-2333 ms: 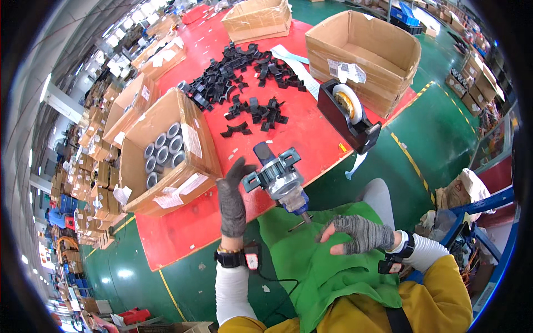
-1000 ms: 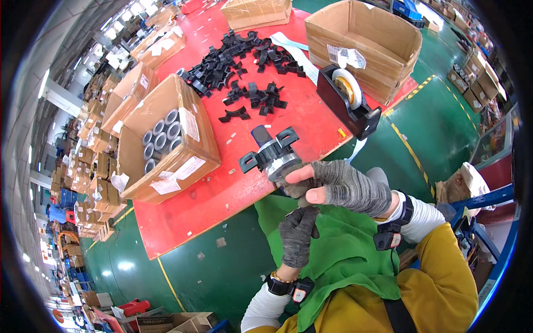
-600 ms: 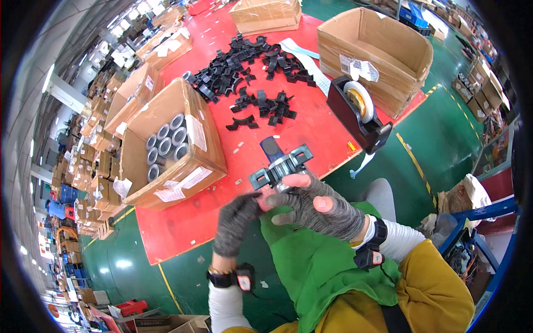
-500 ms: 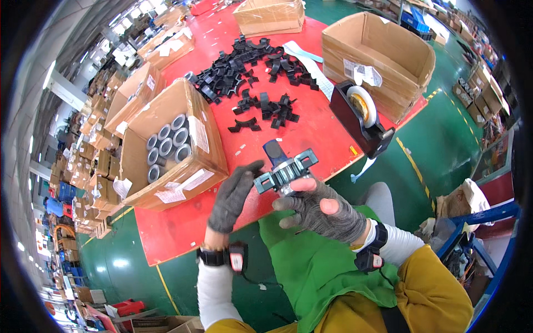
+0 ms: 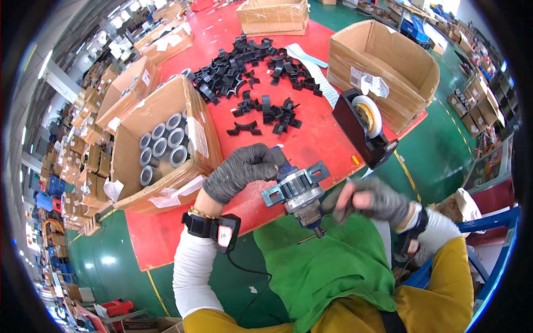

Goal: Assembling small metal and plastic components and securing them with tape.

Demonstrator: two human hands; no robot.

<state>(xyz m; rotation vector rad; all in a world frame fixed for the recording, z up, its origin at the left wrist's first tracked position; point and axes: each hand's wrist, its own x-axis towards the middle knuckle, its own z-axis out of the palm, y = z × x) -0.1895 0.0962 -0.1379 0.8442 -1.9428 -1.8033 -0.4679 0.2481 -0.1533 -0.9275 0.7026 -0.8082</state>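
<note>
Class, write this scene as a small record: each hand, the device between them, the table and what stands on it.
Left hand: gloved, fingers at the upper end of the device
Right hand: gloved, blurred, beside the device
Device: grey and blue, two slotted lugs
Table: red, bearing loose black parts
Left cardboard box: holds grey cylinders
Tape dispenser: black

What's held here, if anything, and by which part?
The left hand holds the metal device by its blue far end; right hand blurred, cannot tell.

Factory workshop, stacked cartons (image 5: 93,160), line-marked green floor (image 5: 111,244)
</note>
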